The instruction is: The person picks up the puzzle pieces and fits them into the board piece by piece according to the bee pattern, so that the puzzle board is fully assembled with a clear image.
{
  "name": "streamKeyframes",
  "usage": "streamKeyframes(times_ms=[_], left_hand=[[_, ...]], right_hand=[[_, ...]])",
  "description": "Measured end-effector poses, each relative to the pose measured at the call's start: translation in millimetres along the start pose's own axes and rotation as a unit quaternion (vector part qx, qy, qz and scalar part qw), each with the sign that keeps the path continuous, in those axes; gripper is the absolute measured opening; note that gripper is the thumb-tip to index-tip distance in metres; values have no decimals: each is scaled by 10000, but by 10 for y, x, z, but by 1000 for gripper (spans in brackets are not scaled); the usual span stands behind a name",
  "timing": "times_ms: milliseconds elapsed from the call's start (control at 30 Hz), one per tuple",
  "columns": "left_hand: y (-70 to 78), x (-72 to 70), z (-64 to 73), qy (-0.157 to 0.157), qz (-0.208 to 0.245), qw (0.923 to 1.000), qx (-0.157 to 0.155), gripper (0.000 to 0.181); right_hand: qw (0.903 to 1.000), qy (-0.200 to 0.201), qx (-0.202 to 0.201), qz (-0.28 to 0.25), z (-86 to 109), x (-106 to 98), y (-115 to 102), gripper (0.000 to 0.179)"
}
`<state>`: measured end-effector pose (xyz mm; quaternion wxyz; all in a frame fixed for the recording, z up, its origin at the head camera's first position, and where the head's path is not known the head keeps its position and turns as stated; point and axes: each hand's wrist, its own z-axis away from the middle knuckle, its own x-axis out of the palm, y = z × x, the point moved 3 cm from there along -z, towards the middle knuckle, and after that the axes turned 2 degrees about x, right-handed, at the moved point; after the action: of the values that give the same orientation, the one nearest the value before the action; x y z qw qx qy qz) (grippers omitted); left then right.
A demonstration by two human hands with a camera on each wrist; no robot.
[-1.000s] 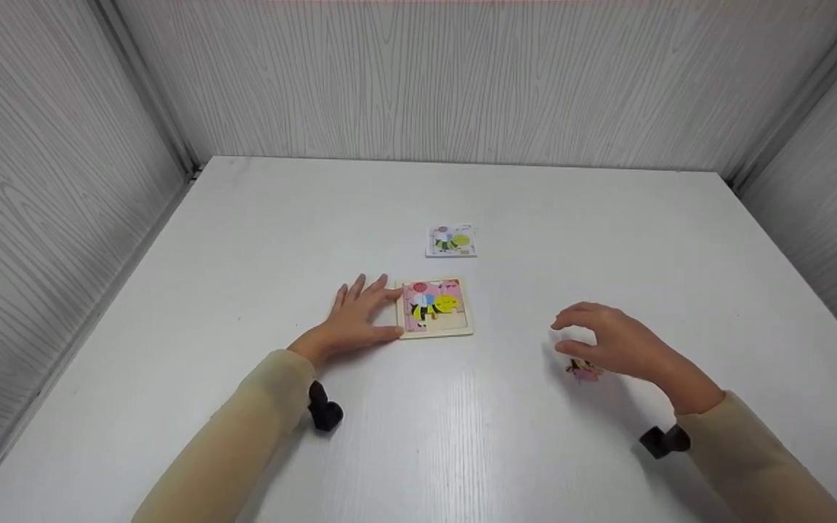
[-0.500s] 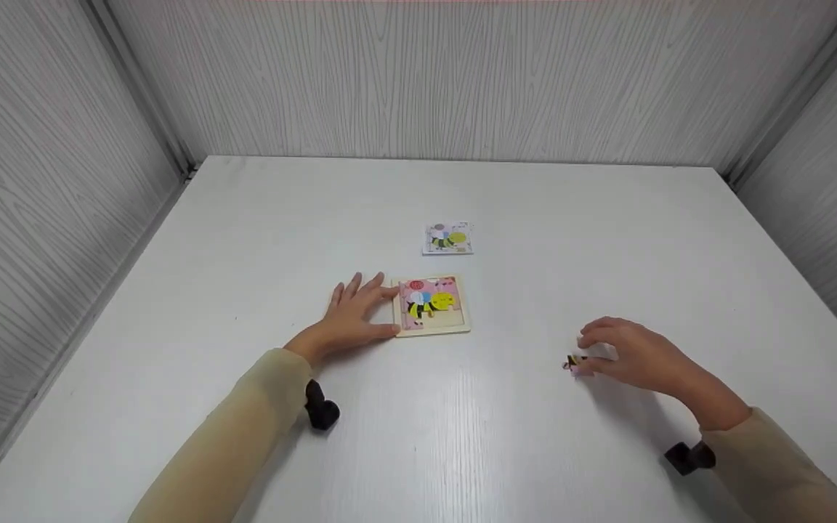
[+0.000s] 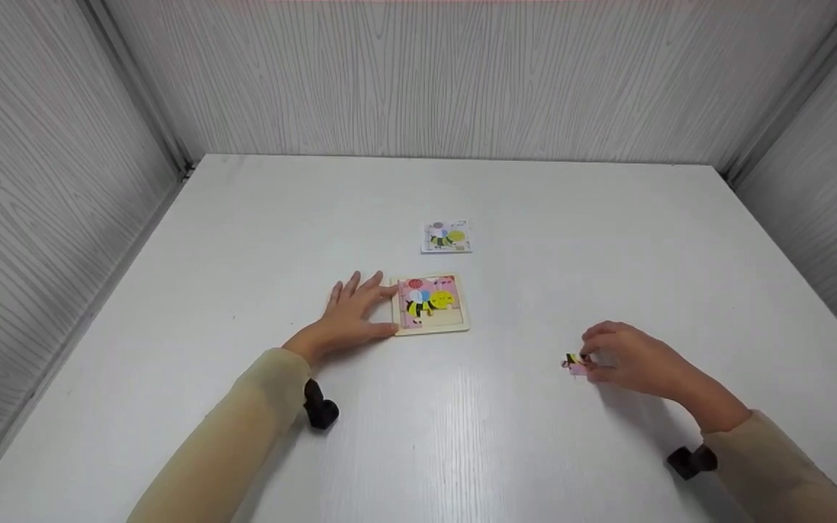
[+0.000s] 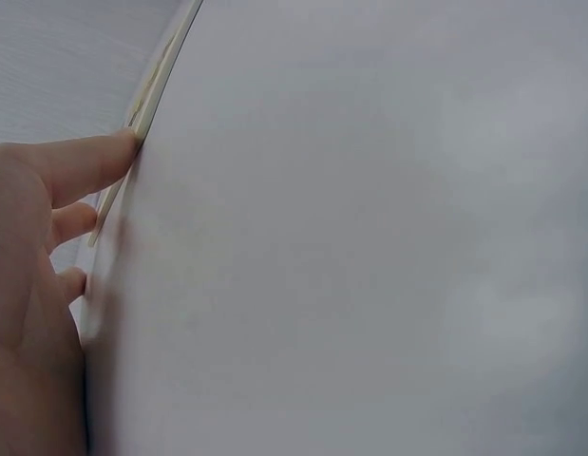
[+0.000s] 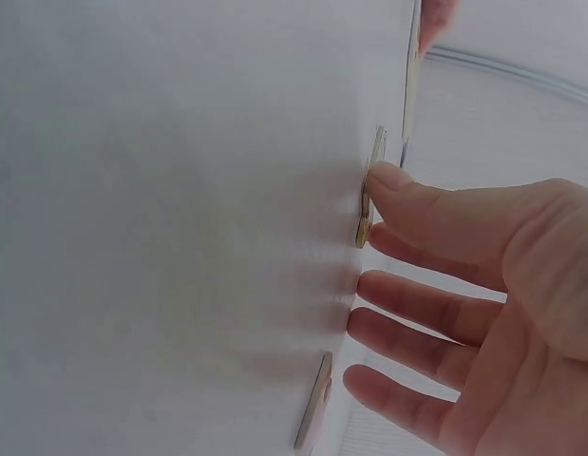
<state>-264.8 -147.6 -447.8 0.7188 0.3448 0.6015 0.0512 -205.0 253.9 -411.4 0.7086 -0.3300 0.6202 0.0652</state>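
My left hand (image 3: 347, 318) lies spread on the table, with its thumb and index fingertip against the left edge of a wooden puzzle tray (image 3: 465, 319). The tray bears a bee picture on pink, with bare wood at its lower right. Farther right, the thumb and index finger of my right hand (image 3: 633, 362) pinch a small puzzle piece (image 3: 575, 364), striped black and yellow over pink, low over the table. Its right part is hidden by the fingers. In the right wrist view, another flat puzzle piece (image 5: 314, 407) lies near the other fingers; the head view hides it.
Behind the tray, a square picture card (image 3: 447, 237) with a bee design lies on the white table (image 3: 302, 203). Pale wood-grain panels (image 3: 418, 80) stand at the back and both sides. Each wrist carries a small black camera mount (image 3: 321, 408).
My right hand has shifted right and slightly down, and its thumb and index finger have closed on the puzzle piece. My left hand stays at the tray. The head view has shifted slightly.
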Motion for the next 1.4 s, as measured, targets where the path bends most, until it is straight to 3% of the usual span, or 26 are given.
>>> streamKeyframes(times_ms=[333, 567, 1000, 1400], left_hand=[[-28, 17, -14, -28, -44, 10000, -15, 67], [-25, 19, -16, 98, 42, 9999, 113, 65], [-11, 4, -9, 23, -113, 9999, 71, 66], [-8, 6, 3, -24, -150, 9999, 30, 67]], right_hand=[[9999, 8, -138, 80, -25, 17, -22, 13], [9984, 214, -514, 83, -86, -41, -153, 14], [9973, 349, -534, -356, -380, -24, -386, 13], [9958, 159, -447, -777, -735, 70, -648, 14]])
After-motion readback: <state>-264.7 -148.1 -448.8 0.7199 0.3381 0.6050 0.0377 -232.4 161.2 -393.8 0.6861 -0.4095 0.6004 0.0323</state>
